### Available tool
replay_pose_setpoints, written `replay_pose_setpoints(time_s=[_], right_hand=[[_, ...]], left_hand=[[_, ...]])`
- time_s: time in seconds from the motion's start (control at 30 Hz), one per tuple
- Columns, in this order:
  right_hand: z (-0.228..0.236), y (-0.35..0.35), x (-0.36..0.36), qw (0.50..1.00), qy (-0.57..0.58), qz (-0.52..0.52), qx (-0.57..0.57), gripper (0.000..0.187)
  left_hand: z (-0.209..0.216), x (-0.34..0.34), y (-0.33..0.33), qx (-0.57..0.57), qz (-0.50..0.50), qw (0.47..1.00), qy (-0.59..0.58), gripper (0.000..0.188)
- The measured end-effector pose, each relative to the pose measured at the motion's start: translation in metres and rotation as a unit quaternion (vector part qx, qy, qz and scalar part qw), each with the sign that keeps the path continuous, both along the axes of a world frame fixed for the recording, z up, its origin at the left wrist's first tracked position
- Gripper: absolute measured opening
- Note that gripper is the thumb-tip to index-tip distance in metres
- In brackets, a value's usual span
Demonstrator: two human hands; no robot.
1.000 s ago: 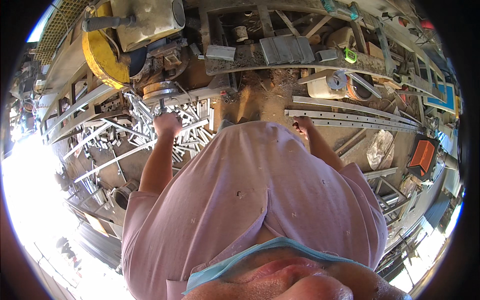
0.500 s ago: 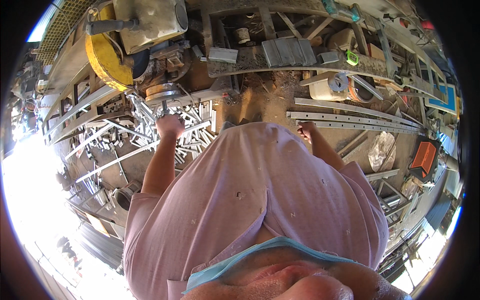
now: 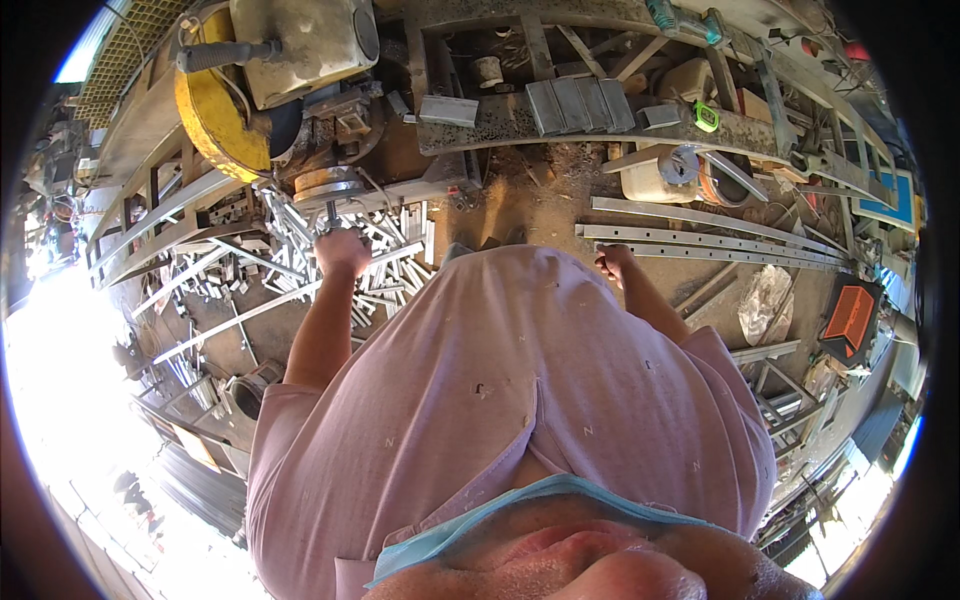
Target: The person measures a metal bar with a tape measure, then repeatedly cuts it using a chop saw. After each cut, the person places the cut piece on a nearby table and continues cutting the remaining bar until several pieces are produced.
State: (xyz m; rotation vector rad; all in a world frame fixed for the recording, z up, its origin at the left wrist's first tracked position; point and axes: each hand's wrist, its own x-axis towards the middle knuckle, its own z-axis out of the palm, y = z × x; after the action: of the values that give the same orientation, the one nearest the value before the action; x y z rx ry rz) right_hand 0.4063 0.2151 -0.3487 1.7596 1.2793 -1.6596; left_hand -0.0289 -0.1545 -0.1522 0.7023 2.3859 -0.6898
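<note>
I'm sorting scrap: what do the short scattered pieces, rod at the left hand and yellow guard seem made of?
Short pieces: bare metal, apparently, from their silvery sheen. Rod: probably metal, dull grey, too small for certainty. Yellow guard: likely painted metal; coat looks stained.

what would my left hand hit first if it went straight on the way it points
Your left hand would probably first meet the short metal rod just ahead, which it seems to touch; beyond that sits a round metal fitting, though depth is unclear.
</note>
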Motion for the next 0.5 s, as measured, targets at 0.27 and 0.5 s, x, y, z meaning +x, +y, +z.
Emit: replay_pose_setpoints(time_s=[0.27,0.5], right_hand=[[-0.0021,0.0042,0.0022,1.0,-0.001,0.013,0.004,0.038],[0.0002,0.0015,0.0064,1.0,-0.012,0.001,0.009,0.037]], left_hand=[[-0.0071,-0.0016,-0.003,-0.006,-0.007,1.0,0.019,0.04],[-0.0067,-0.0026,-0.0027,-0.017,-0.008,1.0,0.017,0.042]])
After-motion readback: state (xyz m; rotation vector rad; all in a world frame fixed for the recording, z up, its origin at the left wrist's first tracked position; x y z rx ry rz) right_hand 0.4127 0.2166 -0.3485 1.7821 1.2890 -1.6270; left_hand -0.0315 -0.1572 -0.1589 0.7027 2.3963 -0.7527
